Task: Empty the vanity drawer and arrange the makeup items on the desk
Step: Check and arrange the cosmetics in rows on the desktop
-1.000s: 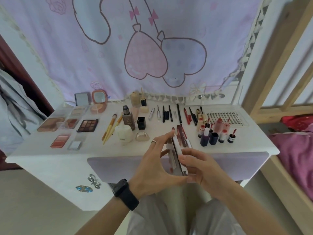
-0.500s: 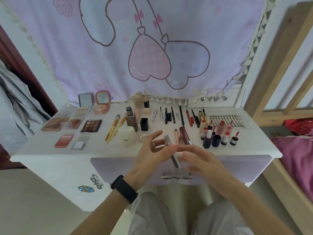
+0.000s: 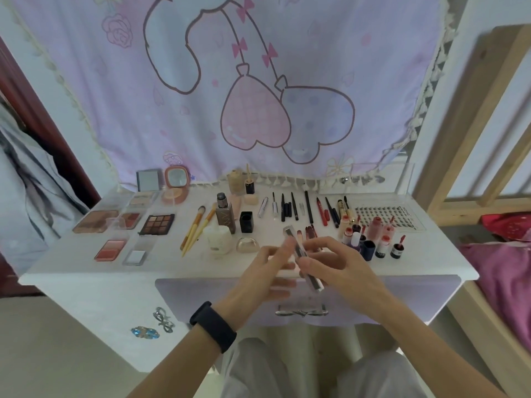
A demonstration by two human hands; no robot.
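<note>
Over the front edge of the white desk (image 3: 71,268), both hands meet at a slim clear case (image 3: 298,248) with a dark insert. My right hand (image 3: 344,271) pinches the tilted case between thumb and fingers near its lower end. The straight fingers of my left hand (image 3: 258,277) lie against the case's left side. Directly under the hands is the lavender drawer (image 3: 201,297), shut, with its silver bow handle (image 3: 300,313) showing. Makeup lies in rows on the desk.
Blush and eyeshadow palettes (image 3: 156,224) fill the left. Brushes (image 3: 198,225), a white jar (image 3: 217,239) and bottles stand mid-desk. Pencils (image 3: 309,206) lie behind the hands, with lip tints (image 3: 373,239) and a lash tray (image 3: 385,215) to the right. A wooden bed frame (image 3: 471,133) stands to the right.
Both hands have lifted the case from in front of the drawer to the desk's front edge. My left hand's fingers have straightened. The view has tilted up.
</note>
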